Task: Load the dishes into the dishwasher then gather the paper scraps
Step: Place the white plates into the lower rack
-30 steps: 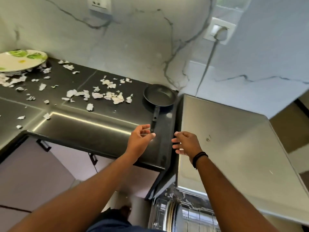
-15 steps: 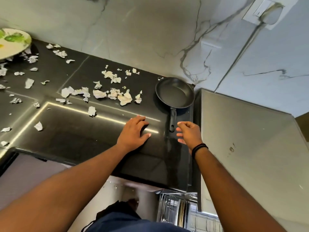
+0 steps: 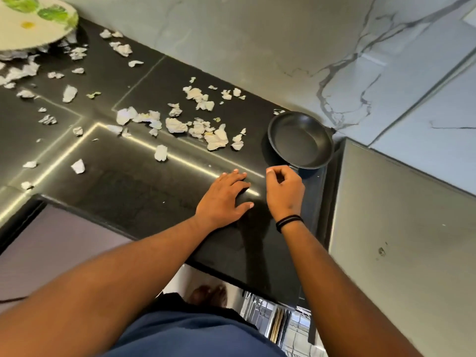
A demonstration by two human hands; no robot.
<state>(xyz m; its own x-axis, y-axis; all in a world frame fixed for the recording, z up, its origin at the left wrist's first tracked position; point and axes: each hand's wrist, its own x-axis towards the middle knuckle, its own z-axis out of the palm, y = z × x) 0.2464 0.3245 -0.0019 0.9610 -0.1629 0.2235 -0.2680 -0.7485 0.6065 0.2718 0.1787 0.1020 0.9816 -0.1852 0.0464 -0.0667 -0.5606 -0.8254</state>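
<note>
A small black frying pan [image 3: 300, 140] sits at the right end of the dark countertop [image 3: 144, 191], against the marble wall. My right hand [image 3: 284, 191] covers its handle, fingers curled round it. My left hand [image 3: 224, 199] rests flat on the counter just left of the right one. Several torn paper scraps [image 3: 216, 140] lie scattered over the middle and left of the counter. A white plate with green leaf print [image 3: 31, 24] stands at the far left corner, with scraps beneath it. Below the counter edge, the open dishwasher's rack [image 3: 278, 323] shows with dishes in it.
A grey steel appliance top [image 3: 399, 228] adjoins the counter on the right, with a narrow gap between. Marble wall [image 3: 257, 52] bounds the back. Lilac cabinet fronts [image 3: 51, 243] lie below the counter at left.
My right hand moved left onto the pan's handle and curled around it. My left hand stayed flat on the counter. The view shifted closer and lower.
</note>
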